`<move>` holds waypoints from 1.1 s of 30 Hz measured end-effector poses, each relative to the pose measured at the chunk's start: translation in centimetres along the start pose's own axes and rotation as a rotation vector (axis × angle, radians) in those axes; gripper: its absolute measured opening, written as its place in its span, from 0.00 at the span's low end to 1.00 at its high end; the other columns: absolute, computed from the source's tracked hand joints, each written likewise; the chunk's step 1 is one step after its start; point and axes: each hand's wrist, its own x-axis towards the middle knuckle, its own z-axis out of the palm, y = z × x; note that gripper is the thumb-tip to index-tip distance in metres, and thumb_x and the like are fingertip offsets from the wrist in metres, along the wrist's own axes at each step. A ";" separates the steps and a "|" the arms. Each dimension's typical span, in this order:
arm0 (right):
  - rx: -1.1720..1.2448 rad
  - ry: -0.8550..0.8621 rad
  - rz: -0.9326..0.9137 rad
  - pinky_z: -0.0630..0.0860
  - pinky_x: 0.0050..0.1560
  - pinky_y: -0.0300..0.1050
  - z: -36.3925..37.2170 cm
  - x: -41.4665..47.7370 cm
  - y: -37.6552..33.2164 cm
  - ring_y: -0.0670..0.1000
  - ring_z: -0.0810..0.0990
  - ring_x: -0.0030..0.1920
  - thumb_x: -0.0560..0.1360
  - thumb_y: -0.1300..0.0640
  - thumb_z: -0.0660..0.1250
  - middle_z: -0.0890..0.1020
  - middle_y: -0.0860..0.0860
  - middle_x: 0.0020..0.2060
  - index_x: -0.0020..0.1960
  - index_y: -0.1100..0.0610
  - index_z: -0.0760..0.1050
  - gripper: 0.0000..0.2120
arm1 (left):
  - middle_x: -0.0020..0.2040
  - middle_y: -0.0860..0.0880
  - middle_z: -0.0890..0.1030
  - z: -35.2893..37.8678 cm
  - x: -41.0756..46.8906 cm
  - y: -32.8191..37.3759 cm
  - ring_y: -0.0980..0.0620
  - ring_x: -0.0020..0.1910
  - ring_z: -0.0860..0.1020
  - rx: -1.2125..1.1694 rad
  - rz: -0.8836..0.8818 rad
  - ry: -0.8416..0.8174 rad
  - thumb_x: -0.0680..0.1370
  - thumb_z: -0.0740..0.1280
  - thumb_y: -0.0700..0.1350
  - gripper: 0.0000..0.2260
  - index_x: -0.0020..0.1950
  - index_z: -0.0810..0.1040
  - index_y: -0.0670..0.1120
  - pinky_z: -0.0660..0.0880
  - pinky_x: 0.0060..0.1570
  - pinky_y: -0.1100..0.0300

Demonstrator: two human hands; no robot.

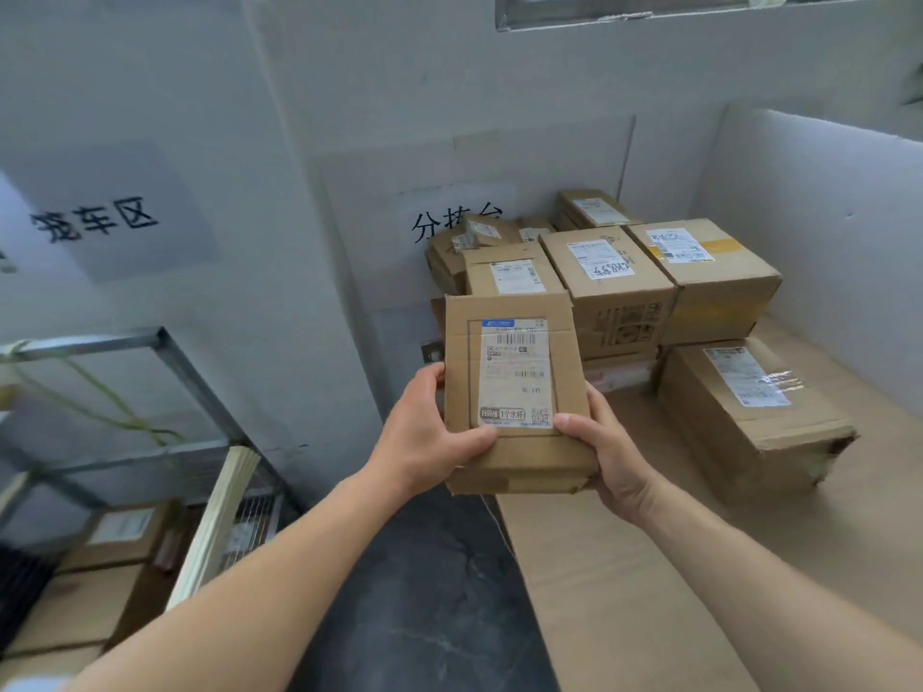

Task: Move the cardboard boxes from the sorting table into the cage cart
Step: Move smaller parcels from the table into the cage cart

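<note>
Leftward: cage cart point(165, 342), stowed boxes point(120, 536) inside. Centre: left hand point(429, 437) and right hand point(607, 444) each curled round a near corner of one labelled box point(514, 382), lifted clear, presumably for carrying across. Right: sorting table point(674, 566), remaining boxes point(607, 272) stacked

A single wide-angle camera, worn on the head, looks forward and down, close over the near left corner of the table point(649, 591). It faces the wall point(349, 117); the cart point(100, 340), blurred at the left edge, seems just beside.
</note>
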 end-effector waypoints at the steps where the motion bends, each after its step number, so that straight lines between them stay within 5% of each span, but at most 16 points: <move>1: 0.007 -0.019 -0.010 0.80 0.39 0.43 1.1 0.3 0.0 0.51 0.85 0.50 0.65 0.50 0.72 0.84 0.51 0.57 0.73 0.45 0.66 0.37 | 0.65 0.58 0.73 -1.1 -0.4 -0.3 0.55 0.61 0.75 0.007 0.002 0.020 0.69 0.79 0.55 0.40 0.75 0.63 0.51 0.77 0.60 0.56; 7: 0.015 -0.121 -0.008 0.81 0.50 0.54 8.5 1.5 0.3 0.58 0.84 0.57 0.60 0.47 0.78 0.84 0.53 0.60 0.75 0.45 0.65 0.46 | 0.67 0.57 0.72 -7.7 -4.1 -3.5 0.56 0.59 0.74 0.032 -0.040 0.160 0.70 0.79 0.52 0.40 0.77 0.62 0.50 0.70 0.48 0.72; 14: -0.044 -0.245 -0.010 0.80 0.46 0.56 19.1 -0.2 0.8 0.56 0.84 0.53 0.58 0.43 0.77 0.84 0.51 0.58 0.74 0.41 0.66 0.46 | 0.73 0.53 0.69 -15.9 -11.7 -8.7 0.53 0.63 0.75 0.086 -0.140 0.292 0.69 0.79 0.56 0.45 0.79 0.59 0.51 0.76 0.62 0.53; 23: -0.149 -0.457 -0.023 0.75 0.58 0.72 34.6 -4.8 2.6 0.58 0.82 0.60 0.66 0.44 0.73 0.83 0.47 0.60 0.73 0.38 0.66 0.37 | 0.75 0.51 0.69 -27.4 -23.2 -15.2 0.49 0.69 0.72 0.162 -0.233 0.466 0.73 0.75 0.59 0.40 0.79 0.62 0.49 0.73 0.68 0.48; 29: -0.182 -0.598 -0.042 0.81 0.49 0.67 44.5 -8.0 4.2 0.59 0.81 0.61 0.60 0.39 0.74 0.81 0.48 0.62 0.73 0.37 0.65 0.42 | 0.74 0.50 0.70 -34.2 -31.3 -19.1 0.49 0.68 0.73 0.179 -0.322 0.548 0.74 0.64 0.63 0.35 0.78 0.64 0.50 0.73 0.65 0.46; 33: -0.222 -0.683 -0.062 0.76 0.57 0.76 50.2 -9.1 5.4 0.58 0.81 0.61 0.63 0.38 0.73 0.81 0.47 0.63 0.73 0.36 0.66 0.40 | 0.72 0.49 0.71 -37.8 -36.1 -21.6 0.50 0.67 0.73 0.165 -0.397 0.619 0.73 0.60 0.60 0.33 0.77 0.67 0.49 0.72 0.66 0.48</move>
